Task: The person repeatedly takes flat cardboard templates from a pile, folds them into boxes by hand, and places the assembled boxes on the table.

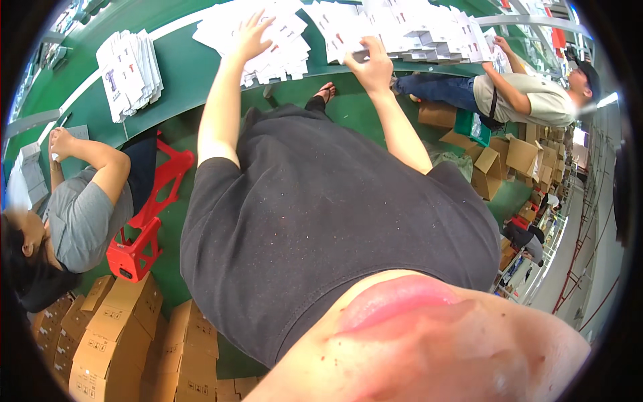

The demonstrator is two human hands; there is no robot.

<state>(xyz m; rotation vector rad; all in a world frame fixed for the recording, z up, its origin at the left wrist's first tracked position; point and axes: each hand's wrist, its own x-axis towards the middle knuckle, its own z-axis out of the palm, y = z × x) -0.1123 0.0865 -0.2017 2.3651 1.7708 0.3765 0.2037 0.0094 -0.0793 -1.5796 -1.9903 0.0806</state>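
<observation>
On a pile of flat white printed cartons (pixel 284 40) lies my left hand (pixel 251 39), its fingers stretched out and spread. My right hand (pixel 372 65) is at the near edge of a second row of white cartons (pixel 408 27), to the right. Its fingers are bent and the thumb stands apart, with nothing visible between them. Whether it touches the cartons I cannot tell. Farther left, another fanned stack of white cartons (pixel 130 75) rests on the green table (pixel 181 70).
A co-worker in grey (pixel 90 214) is at the left, beside a red plastic stool (pixel 144 234). Another co-worker (pixel 516 94) stands at the table's right end. Brown cardboard boxes (pixel 114 335) are stacked at lower left; open boxes (pixel 492 167) and a green bin (pixel 472 126) are at right.
</observation>
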